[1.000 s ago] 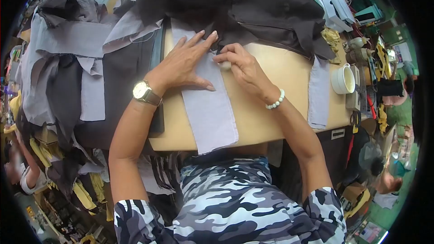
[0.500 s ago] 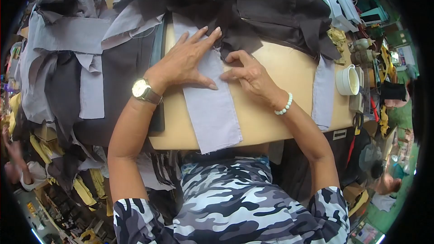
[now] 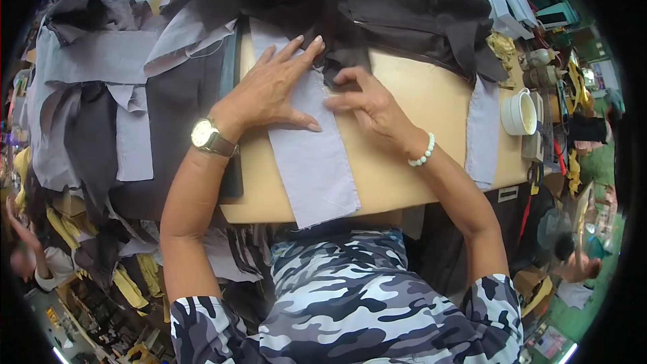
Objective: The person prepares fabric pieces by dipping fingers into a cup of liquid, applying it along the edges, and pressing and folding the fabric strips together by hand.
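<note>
A light grey fabric strip (image 3: 317,178) lies lengthwise on the cream tabletop, its near end at the table edge. My left hand (image 3: 273,91), with a watch on the wrist, rests flat across the strip with fingers spread. Dark cloth (image 3: 347,61) covers the strip's far part, just beyond my fingertips. Beside the strip's right edge is my right hand (image 3: 371,104), wearing a bead bracelet. Its thumb and index finger stand apart, close to the frayed edge and the corner of the dark cloth. Nothing shows between them.
A dark garment piece (image 3: 411,7) spreads over the far side. Grey and dark cloth pieces (image 3: 101,54) are heaped at left. Another grey strip (image 3: 482,135) hangs over the right side, near a white cup (image 3: 519,114) and scissors (image 3: 534,178). Other people are at both sides.
The dark cloth corner by my right fingers has shifted left and looks blurred. My right hand has moved slightly left. My left hand stays spread on the strip.
</note>
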Motion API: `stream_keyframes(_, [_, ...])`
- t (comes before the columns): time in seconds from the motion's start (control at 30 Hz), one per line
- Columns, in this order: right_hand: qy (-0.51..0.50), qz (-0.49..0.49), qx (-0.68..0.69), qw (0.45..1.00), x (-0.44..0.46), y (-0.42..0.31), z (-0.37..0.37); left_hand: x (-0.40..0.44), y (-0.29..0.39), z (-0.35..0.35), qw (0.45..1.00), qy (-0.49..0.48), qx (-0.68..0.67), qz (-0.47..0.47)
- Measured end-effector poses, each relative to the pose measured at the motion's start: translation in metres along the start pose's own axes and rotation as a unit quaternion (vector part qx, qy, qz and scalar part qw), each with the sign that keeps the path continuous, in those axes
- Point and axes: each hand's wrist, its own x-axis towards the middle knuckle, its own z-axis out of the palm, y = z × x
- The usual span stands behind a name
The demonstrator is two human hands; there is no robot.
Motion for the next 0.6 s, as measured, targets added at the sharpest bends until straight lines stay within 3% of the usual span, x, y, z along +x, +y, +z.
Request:
stream_keyframes(0.1, [0.022,0.072,0.007,0.997,0.014,-0.004,0.003,0.000,0.001,0.000,1.000,-0.002,0.004,0.000])
stream_keyframes(0.3, [-0.010,0.039,-0.049,0.998,0.007,-0.004,0.003,0.000,0.000,0.000,1.000,-0.001,0.008,0.004])
stream_keyframes(0.4, [-0.017,-0.044,-0.069,0.996,-0.014,-0.011,-0.002,0.000,-0.001,0.001,1.000,0.000,0.006,0.004])
stream_keyframes(0.53, [-0.084,0.014,0.012,0.996,-0.035,-0.031,-0.011,-0.001,0.000,0.001,1.000,0.023,0.003,0.011])
stream_keyframes(0.6, [-0.046,-0.008,-0.016,0.999,-0.027,-0.023,-0.008,-0.001,0.001,0.001,1.000,0.019,0.000,0.008])
